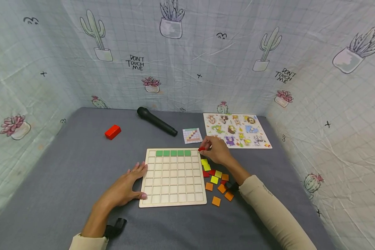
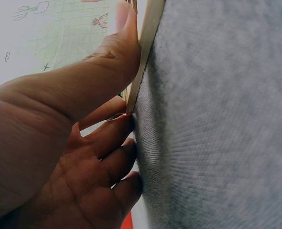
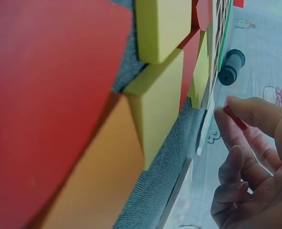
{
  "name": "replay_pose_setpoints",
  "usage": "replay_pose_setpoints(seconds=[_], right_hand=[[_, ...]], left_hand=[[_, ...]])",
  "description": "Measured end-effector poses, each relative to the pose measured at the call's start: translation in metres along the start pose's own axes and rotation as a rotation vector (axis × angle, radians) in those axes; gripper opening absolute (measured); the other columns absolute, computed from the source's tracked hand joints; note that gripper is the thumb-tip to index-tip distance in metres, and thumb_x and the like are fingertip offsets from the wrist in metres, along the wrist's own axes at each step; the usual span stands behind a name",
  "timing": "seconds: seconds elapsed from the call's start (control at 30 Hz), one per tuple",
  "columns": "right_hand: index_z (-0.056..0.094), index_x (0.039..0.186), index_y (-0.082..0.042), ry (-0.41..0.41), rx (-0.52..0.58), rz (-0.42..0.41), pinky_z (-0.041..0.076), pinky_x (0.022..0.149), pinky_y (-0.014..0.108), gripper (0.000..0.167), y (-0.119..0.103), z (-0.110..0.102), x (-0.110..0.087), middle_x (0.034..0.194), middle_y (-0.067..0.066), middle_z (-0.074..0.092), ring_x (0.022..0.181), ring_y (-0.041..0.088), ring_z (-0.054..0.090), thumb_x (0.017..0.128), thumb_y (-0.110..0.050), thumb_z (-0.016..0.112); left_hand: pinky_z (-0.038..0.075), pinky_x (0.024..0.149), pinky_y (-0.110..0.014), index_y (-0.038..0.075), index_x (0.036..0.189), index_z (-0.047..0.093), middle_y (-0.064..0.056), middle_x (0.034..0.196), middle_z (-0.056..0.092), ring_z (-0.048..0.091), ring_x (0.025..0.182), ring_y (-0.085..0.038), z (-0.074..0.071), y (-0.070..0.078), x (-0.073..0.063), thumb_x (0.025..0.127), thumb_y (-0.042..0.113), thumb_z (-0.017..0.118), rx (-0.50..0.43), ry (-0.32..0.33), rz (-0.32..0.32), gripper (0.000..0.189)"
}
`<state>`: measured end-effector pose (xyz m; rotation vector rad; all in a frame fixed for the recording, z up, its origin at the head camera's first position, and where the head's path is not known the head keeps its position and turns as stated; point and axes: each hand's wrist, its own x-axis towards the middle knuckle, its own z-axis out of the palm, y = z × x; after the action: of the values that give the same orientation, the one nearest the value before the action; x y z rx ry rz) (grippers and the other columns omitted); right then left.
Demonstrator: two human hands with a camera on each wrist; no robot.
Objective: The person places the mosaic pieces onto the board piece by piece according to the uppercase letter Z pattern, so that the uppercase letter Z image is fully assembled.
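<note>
A pale wooden grid board [image 1: 173, 178] lies on the table, with a row of green tiles [image 1: 173, 153] in its top row. My left hand [image 1: 125, 185] rests at the board's left edge, fingers spread and the thumb on the rim. In the left wrist view the thumb [image 2: 117, 52] lies along the wooden edge. At the top right corner of the board my right hand [image 1: 217, 149] pinches a red tile [image 3: 234, 118] between thumb and forefinger. Loose yellow tiles [image 1: 214, 180], orange tiles [image 1: 216, 201] and red tiles [image 1: 206, 174] lie right of the board.
Behind the board are a small pattern card [image 1: 192, 135] and a black microphone [image 1: 157, 121]. An animal puzzle board [image 1: 237, 131] lies at the back right, close behind the right hand. A red block [image 1: 113, 132] sits at the back left. Patterned cloth walls [image 1: 187, 69] surround the table.
</note>
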<state>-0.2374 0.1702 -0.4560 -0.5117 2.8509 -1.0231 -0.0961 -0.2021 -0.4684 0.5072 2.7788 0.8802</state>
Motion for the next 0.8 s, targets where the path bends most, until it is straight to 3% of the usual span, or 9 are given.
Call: replay_pose_setpoints(seconds=[0.4,0.8], right_hand=[[0.073,0.092,-0.012,0.033,0.007,0.013,0.046,0.067,0.032,0.011,-0.0009,0.0018,-0.0017,0.092,0.005,0.068,0.079,0.02,0.06,0.094,-0.019,0.083],[0.074,0.103,-0.012,0.004,0.008,0.021,0.051,0.069,0.031,0.005,-0.0014,0.0024,-0.0022,0.093,0.006,0.068,0.077,0.02,0.06,0.099,-0.016,0.076]], left_hand=[[0.023,0.128,-0.068,-0.002,0.162,0.038,-0.022,0.172,0.03,0.026,0.161,-0.048,-0.0001,-0.0001,0.0004,0.075,0.028,0.094,0.007,0.002,0.002,0.108],[0.023,0.128,-0.069,-0.002,0.162,0.038,-0.023,0.172,0.03,0.025,0.161,-0.048,0.0,0.001,0.0001,0.076,0.028,0.093,0.01,-0.004,-0.002,0.107]])
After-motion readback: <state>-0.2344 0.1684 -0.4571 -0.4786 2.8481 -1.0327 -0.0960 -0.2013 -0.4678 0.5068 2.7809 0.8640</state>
